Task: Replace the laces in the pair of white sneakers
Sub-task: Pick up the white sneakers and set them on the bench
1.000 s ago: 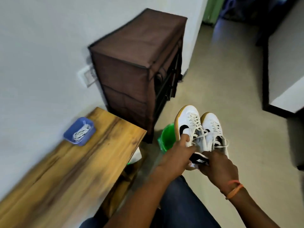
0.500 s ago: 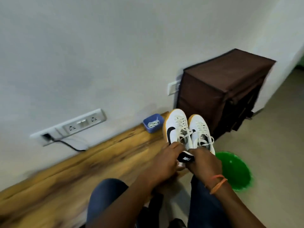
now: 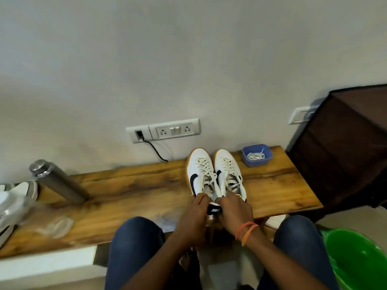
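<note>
- I read "NIKE" on black heel tab [image 3: 215,209]; white sneakers [image 3: 213,174] side by side, toes to wall, on wooden bench [image 3: 134,191].
- Since 0.5 s ago my view swung left; steel bottle [image 3: 57,182] left of sneakers came in.
- Left hand [image 3: 193,216] and right hand [image 3: 235,212] curled, gripping the heels.
- Blue tub [image 3: 257,155] with laces right of sneakers.

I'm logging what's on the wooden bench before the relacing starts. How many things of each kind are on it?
White sneakers: 2
Blue tray of laces: 1
Steel bottle: 1
Clear plastic item, blurred: 1
Total: 5
</note>
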Motion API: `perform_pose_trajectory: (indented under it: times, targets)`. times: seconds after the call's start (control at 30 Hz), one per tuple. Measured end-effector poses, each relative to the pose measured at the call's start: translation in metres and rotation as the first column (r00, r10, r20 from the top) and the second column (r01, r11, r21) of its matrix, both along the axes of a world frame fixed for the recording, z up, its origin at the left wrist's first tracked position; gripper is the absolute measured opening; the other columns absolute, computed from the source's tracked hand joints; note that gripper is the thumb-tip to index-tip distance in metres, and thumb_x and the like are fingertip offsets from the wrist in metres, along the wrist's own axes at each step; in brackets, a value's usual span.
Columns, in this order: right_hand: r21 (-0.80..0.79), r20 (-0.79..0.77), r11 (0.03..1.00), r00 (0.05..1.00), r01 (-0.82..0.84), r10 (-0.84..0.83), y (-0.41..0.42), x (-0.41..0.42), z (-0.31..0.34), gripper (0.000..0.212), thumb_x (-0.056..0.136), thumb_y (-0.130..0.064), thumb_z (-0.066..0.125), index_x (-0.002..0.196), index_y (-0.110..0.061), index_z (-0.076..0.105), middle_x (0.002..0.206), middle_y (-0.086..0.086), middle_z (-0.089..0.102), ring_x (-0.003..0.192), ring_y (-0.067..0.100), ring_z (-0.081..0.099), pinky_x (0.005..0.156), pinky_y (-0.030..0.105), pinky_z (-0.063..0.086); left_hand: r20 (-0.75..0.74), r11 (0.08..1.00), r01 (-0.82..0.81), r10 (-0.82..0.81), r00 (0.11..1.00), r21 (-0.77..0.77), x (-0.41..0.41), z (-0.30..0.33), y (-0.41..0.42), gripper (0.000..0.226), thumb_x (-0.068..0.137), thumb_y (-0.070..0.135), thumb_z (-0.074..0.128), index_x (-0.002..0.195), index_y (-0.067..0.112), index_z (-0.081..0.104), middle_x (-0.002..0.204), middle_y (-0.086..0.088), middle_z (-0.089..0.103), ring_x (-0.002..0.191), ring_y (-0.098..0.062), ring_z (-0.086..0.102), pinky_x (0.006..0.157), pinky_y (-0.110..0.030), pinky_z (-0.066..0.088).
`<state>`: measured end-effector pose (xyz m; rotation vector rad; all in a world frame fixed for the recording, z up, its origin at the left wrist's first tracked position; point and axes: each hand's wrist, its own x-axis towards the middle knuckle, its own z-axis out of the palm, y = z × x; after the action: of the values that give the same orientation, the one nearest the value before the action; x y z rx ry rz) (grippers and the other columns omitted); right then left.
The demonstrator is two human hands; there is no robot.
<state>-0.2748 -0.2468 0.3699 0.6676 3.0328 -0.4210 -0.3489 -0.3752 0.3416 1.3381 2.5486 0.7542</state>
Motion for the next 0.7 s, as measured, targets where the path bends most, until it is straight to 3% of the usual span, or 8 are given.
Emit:
perform_pose_trajectory:
  times: [0.13,0.23,0.37,0.47,0.6,0.7]
  targets:
    - [-0.001,0.103,0.994,0.988,-0.112,0.112,-0.011,-0.031,-0.032,0.033,0.09,-0.024,0.057,0.122,-0.029,0.063,0.13,0.006,0.054,0.118,0.029,0.055,0.086,0.038,0.051,0.113,0.995,-0.08,0.087,0.99,-0.062,-0.017,-0.027,-0.015,0.047,0.072,0.019,0.053,0.118,0.01,0.056,0.122,-0.006,0.052,0.107,-0.021,0.047,0.091,-0.034,0.046]
    - [0.022,0.179,0.984,0.969,-0.175,0.169,-0.015,-0.047,-0.055,0.034,0.091,-0.019,0.055,0.125,-0.024,0.061,0.133,0.009,0.051,0.12,0.032,0.052,0.086,0.039,0.052,0.136,0.992,-0.073,0.087,0.987,-0.108,-0.029,-0.052,-0.025,0.038,0.083,0.011,0.061,0.121,0.014,0.054,0.125,-0.002,0.05,0.11,-0.019,0.048,0.094,-0.032,0.045]
    - [0.04,0.264,0.972,0.941,-0.231,0.213,-0.022,-0.054,-0.082,0.032,0.095,-0.018,0.051,0.125,-0.021,0.06,0.133,0.01,0.048,0.12,0.033,0.051,0.086,0.04,0.052,0.249,0.987,-0.025,0.063,0.967,-0.156,-0.041,-0.076,-0.034,0.031,0.087,0.03,0.065,0.114,0.016,0.055,0.119,-0.001,0.051,0.106,-0.019,0.051,0.093,-0.032,0.045]
    - [0.017,0.283,0.972,0.933,-0.235,0.221,-0.017,-0.054,-0.091,0.034,0.095,-0.018,0.051,0.128,-0.023,0.059,0.137,0.011,0.045,0.122,0.035,0.048,0.087,0.042,0.052,0.295,0.98,0.001,0.058,0.954,-0.197,-0.042,-0.085,-0.031,0.034,0.085,0.02,0.066,0.117,0.012,0.054,0.124,-0.005,0.049,0.111,-0.022,0.047,0.097,-0.035,0.043]
    - [-0.174,0.308,0.975,0.933,-0.135,0.184,-0.017,-0.057,-0.093,0.046,0.082,-0.033,0.064,0.127,-0.028,0.054,0.135,0.006,0.044,0.123,0.032,0.045,0.095,0.045,0.049,0.348,0.982,0.029,0.038,0.937,-0.187,-0.046,-0.093,-0.027,0.059,0.08,0.027,0.075,0.132,0.014,0.051,0.133,-0.001,0.047,0.118,-0.018,0.046,0.104,-0.03,0.038]
    - [-0.409,0.141,0.905,0.988,0.117,-0.064,-0.024,-0.06,-0.091,0.045,0.071,-0.043,0.064,0.109,-0.032,0.044,0.116,-0.003,0.055,0.11,0.026,0.054,0.093,0.048,0.046,0.416,0.982,-0.011,0.089,0.905,-0.187,-0.05,-0.089,-0.022,0.041,0.08,0.023,0.076,0.116,0.015,0.06,0.12,-0.001,0.058,0.111,-0.019,0.056,0.095,-0.026,0.044]
